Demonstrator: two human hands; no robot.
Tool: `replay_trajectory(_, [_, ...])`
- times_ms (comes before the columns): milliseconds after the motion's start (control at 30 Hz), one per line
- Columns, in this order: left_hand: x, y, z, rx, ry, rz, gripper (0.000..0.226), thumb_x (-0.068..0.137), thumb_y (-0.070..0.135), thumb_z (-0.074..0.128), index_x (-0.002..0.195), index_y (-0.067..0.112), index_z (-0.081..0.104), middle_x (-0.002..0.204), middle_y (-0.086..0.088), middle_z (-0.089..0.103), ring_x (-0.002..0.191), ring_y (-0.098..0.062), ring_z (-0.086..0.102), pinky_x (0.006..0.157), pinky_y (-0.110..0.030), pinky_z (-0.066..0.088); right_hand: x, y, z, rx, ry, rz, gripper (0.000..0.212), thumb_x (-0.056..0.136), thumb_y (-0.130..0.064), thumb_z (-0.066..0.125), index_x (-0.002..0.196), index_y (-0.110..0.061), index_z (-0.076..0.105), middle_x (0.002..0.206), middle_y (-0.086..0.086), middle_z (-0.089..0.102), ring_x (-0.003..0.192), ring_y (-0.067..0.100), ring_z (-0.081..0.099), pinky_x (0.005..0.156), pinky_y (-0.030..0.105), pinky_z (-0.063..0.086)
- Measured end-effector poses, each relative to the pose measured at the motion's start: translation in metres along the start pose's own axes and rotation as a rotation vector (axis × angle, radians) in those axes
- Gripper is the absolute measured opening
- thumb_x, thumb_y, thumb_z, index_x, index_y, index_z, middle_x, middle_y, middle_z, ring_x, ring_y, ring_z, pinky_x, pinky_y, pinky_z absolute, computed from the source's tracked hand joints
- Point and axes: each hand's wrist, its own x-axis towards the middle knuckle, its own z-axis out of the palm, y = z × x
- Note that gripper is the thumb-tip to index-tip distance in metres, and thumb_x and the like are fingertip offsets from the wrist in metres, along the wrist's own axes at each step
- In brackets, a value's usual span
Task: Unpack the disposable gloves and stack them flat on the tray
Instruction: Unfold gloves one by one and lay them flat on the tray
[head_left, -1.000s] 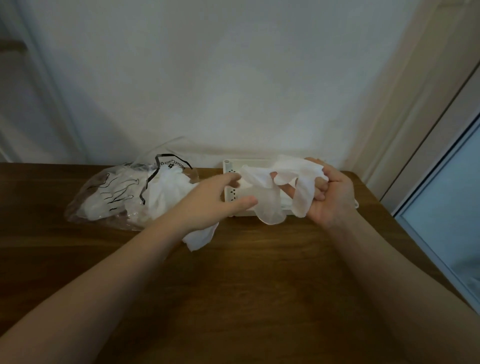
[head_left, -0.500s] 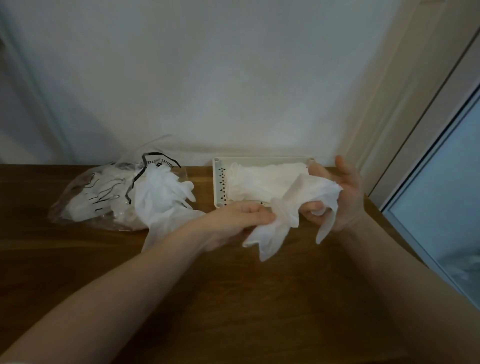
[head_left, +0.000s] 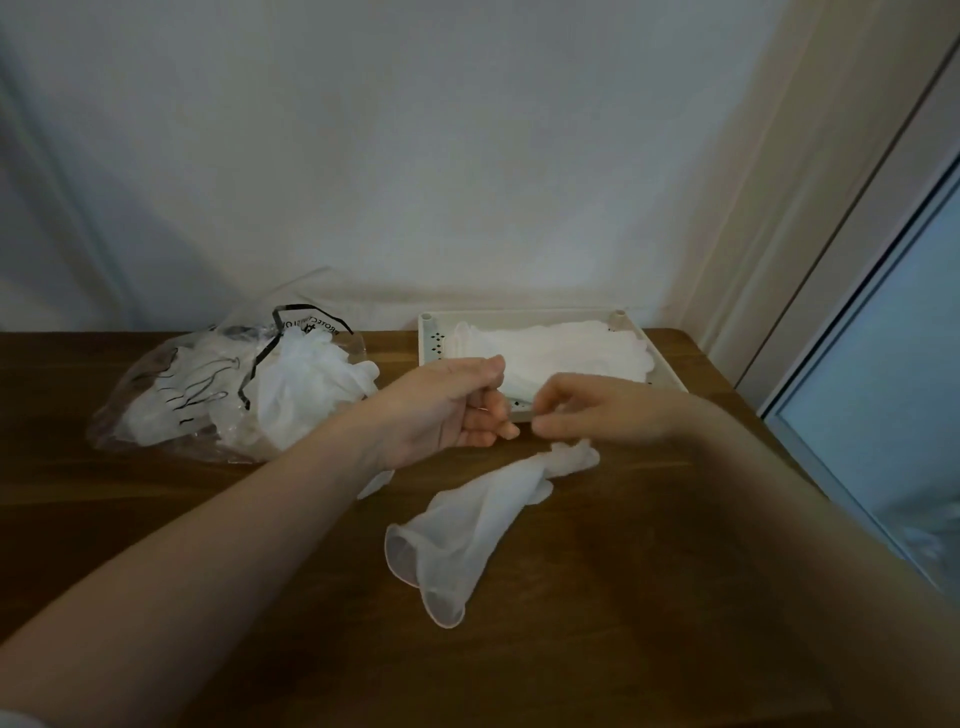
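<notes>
Since half a second ago the glove (head_left: 483, 519) has dropped onto the worktop (head_left: 623, 623), its fingertip end pinched by the right hand (head_left: 597, 410). Left hand (head_left: 452, 405) curls loosely, holding nothing, before the tray (head_left: 670, 371).

A person's left hand (head_left: 457, 402) and right hand (head_left: 597, 410) meet above a wooden table (head_left: 260, 597), just in front of a white tray (head_left: 428, 338) holding a flat stack of gloves (head_left: 561, 348). The right hand, blurred, pinches the finger end of a translucent glove (head_left: 467, 525), whose open cuff trails toward the camera across the tabletop. The left hand's fingers are curled; whether they grip anything cannot be told. To the left lies a clear plastic bag (head_left: 208, 384) with black print, more gloves spilling from its mouth. A pale wall (head_left: 415, 156) stands behind.
</notes>
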Motion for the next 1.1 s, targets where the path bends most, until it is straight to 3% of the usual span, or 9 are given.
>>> replay_trajectory(100, [0.001,-0.017,-0.002,0.245,0.055,-0.056,0.024,0.096,0.033,0.046,0.084,0.013,0.054,0.074,-0.006,0.065,0.065,-0.014,0.063,0.062,-0.024,0.050,0.013,-0.003,0.027,-0.043,-0.103,-0.186,0.040,0.087,-0.036,0.063,0.124,-0.025,0.051,0.123,-0.010,0.054,0.112,0.005,0.051,0.097,0.025,0.043])
replay_trajectory(267, [-0.004,-0.038,0.001,0.807,-0.013,-0.125,0.028,0.091,0.040,0.053,0.089,0.012,0.060,0.081,-0.004,0.068,0.069,-0.010,0.063,0.068,-0.023,0.052,0.032,0.008,0.058,-0.290,0.029,-0.269,0.007,0.087,-0.021,0.064,0.091,-0.018,0.060,0.092,-0.001,0.054,0.083,0.012,0.051,0.076,0.027,0.043])
replay_trajectory(467, [-0.003,-0.045,-0.002,1.078,-0.020,-0.143,0.045,0.078,0.058,0.060,0.098,0.018,0.059,0.088,0.002,0.062,0.077,-0.009,0.056,0.071,-0.024,0.046,0.028,0.012,0.046,-0.112,0.223,-0.284,0.009,0.086,-0.015,0.066,0.089,-0.016,0.074,0.077,-0.018,0.060,0.074,-0.003,0.056,0.072,0.013,0.048])
replay_trajectory(600, [-0.004,-0.051,0.002,1.286,-0.061,-0.120,0.037,0.083,0.041,0.064,0.111,0.020,0.053,0.097,0.004,0.056,0.087,-0.010,0.054,0.075,-0.022,0.043,0.020,0.017,0.032,0.019,0.356,-0.278,0.009,0.088,-0.017,0.064,0.084,-0.021,0.071,0.081,-0.016,0.060,0.078,-0.002,0.056,0.073,0.011,0.045])
replay_trajectory(733, [-0.004,-0.038,-0.003,1.083,0.045,-0.075,0.016,0.092,0.023,0.053,0.099,0.011,0.061,0.092,-0.008,0.061,0.085,-0.020,0.058,0.074,-0.028,0.047,0.009,0.024,0.023,0.279,0.346,-0.209,0.021,0.098,-0.019,0.046,0.081,-0.015,0.058,0.078,-0.006,0.053,0.071,-0.001,0.048,0.065,0.011,0.038])
replay_trajectory(867, [-0.003,-0.024,-0.012,0.659,0.076,-0.107,0.017,0.091,0.010,0.052,0.094,0.002,0.067,0.108,-0.016,0.064,0.103,-0.030,0.057,0.094,-0.040,0.046,0.002,0.031,0.014,0.484,0.387,-0.167,0.025,0.099,-0.019,0.041,0.081,-0.008,0.053,0.071,-0.002,0.046,0.061,-0.002,0.045,0.054,0.007,0.036])
replay_trajectory(933, [-0.002,-0.017,-0.013,0.495,0.067,-0.114,0.018,0.089,0.002,0.049,0.091,0.002,0.067,0.101,-0.012,0.065,0.096,-0.025,0.058,0.088,-0.035,0.047,0.000,0.036,0.009,0.569,0.313,-0.163,0.023,0.096,-0.020,0.047,0.081,-0.005,0.055,0.073,0.003,0.050,0.066,0.008,0.050,0.055,0.010,0.041])
replay_trajectory(1033, [0.003,-0.010,-0.014,0.246,0.082,-0.104,0.024,0.088,-0.004,0.042,0.078,0.005,0.062,0.080,-0.005,0.062,0.078,-0.017,0.059,0.068,-0.025,0.049,-0.004,0.049,-0.003,0.837,0.069,-0.206,0.025,0.081,-0.028,0.070,0.069,-0.009,0.058,0.062,0.002,0.053,0.052,0.011,0.052,0.046,0.016,0.044])
replay_trajectory(1100, [0.007,-0.006,-0.012,0.139,0.104,-0.092,0.017,0.089,0.000,0.042,0.084,0.005,0.057,0.086,-0.008,0.058,0.080,-0.019,0.057,0.063,-0.024,0.048,-0.005,0.056,-0.010,0.964,-0.048,-0.243,0.028,0.061,-0.036,0.085,0.066,-0.015,0.067,0.066,0.001,0.060,0.058,0.012,0.060,0.051,0.019,0.050])
